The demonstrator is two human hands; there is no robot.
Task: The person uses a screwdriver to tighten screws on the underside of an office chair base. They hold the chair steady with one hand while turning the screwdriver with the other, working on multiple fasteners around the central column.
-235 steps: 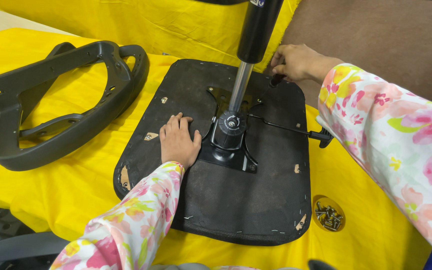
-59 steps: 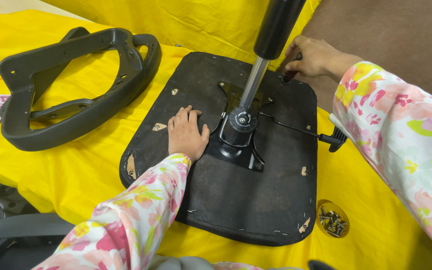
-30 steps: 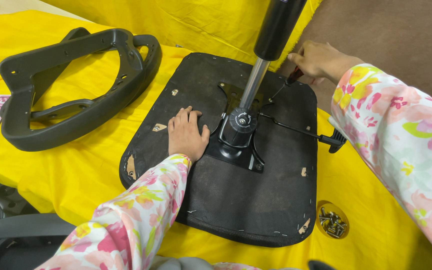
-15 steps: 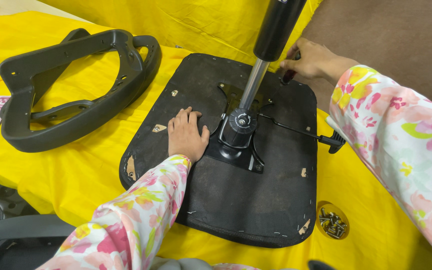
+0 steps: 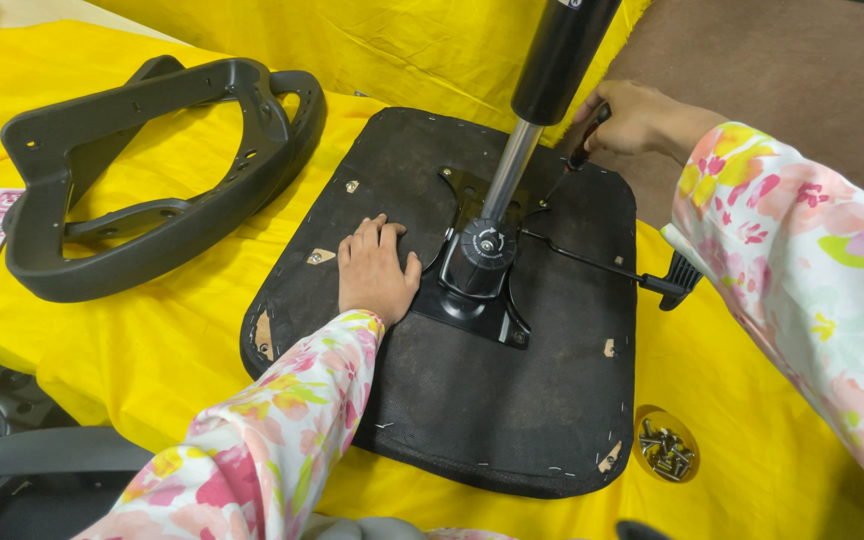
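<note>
So this looks like mid-assembly on an office chair. The seat base (image 5: 452,400) is flipped upside down on the yellow-covered table (image 5: 152,350), and the metal tilt mechanism (image 5: 477,275) with the gas lift cylinder (image 5: 547,80) already sits in the middle of it. I'd guess the plate is only partly bolted down, since the right hand (image 5: 632,120) is wrapped around a screwdriver (image 5: 572,165) with the tip angled down at the plate's far corner.

The left hand (image 5: 377,270) is flat and open, palm down on the seat base, right beside the mechanism, holding nothing.

A little dish of screws (image 5: 664,447) sits near the right forearm, so fasteners are left. The black backrest frame (image 5: 152,170) lies well off to the left hand's outer side, not attached yet.

The seat base itself is dark fabric, stapled at the edges, with a few scuffed patches.
</note>
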